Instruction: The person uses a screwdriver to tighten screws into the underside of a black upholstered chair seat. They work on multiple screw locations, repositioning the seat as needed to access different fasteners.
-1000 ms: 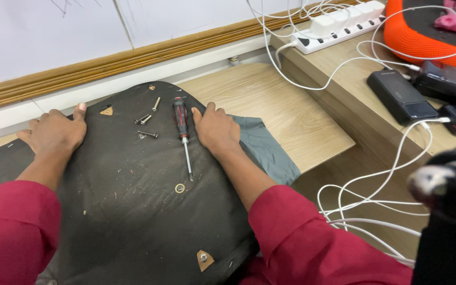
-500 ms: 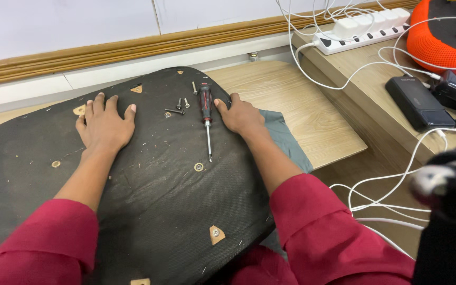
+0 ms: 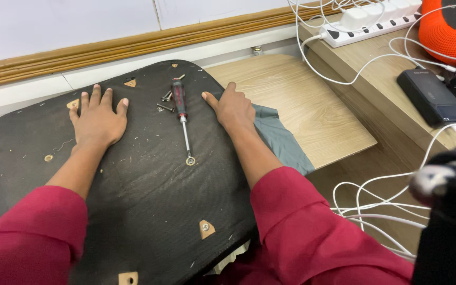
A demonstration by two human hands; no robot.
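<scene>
A large black panel [image 3: 149,200], dusty and covered in dark fabric, lies flat on a wooden table. My left hand [image 3: 97,120] rests palm down on its upper left part, fingers spread. My right hand [image 3: 233,108] lies on the panel's right edge, fingers pointing up and left. Between the hands lies a screwdriver [image 3: 181,116] with a red and black handle, its tip at a metal ring on the panel. A few loose screws [image 3: 166,100] lie just left of the handle. Both sleeves are dark red.
The wooden table top [image 3: 302,111] extends to the right, with grey cloth [image 3: 281,140] under the panel's edge. A raised shelf holds a white power strip [image 3: 370,24], a black power bank [image 3: 431,97], white cables [image 3: 376,195] and an orange round object [image 3: 449,29].
The view has shifted, so the panel and hands sit further right in frame. My left hand has moved inward from the panel's far left edge. The screwdriver and screws stay put.
</scene>
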